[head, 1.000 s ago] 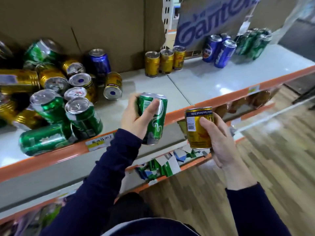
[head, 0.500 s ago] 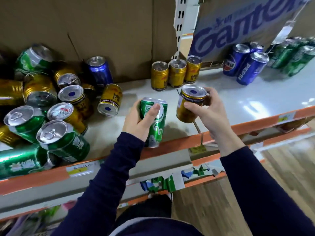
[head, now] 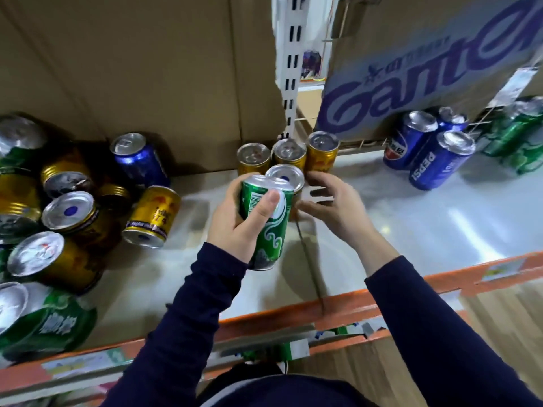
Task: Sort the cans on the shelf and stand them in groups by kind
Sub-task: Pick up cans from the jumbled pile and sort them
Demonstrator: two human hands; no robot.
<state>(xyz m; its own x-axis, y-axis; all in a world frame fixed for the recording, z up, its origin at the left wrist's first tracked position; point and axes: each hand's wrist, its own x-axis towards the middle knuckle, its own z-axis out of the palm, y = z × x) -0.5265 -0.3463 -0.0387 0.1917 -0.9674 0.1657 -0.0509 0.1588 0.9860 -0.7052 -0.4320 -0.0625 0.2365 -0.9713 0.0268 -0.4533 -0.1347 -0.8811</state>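
A tall green aluminium drink can (head: 266, 221) is clamped round its middle in the grip of the left hand (head: 235, 227), above the white shelf (head: 411, 224). A short gold tin can (head: 284, 175) is flanked by the right hand (head: 335, 201), but whether it is pinched cannot be told. The thin, slick walls are judged light and easily dented, so the mid-body is best taken.

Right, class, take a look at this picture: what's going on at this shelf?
A person is sorting cans on a shelf. The left hand holds a green can. The right hand is at a gold can standing upright before a row of three gold cans; whether its grip is closed is unclear. Blue cans stand further right; a mixed heap lies at left.
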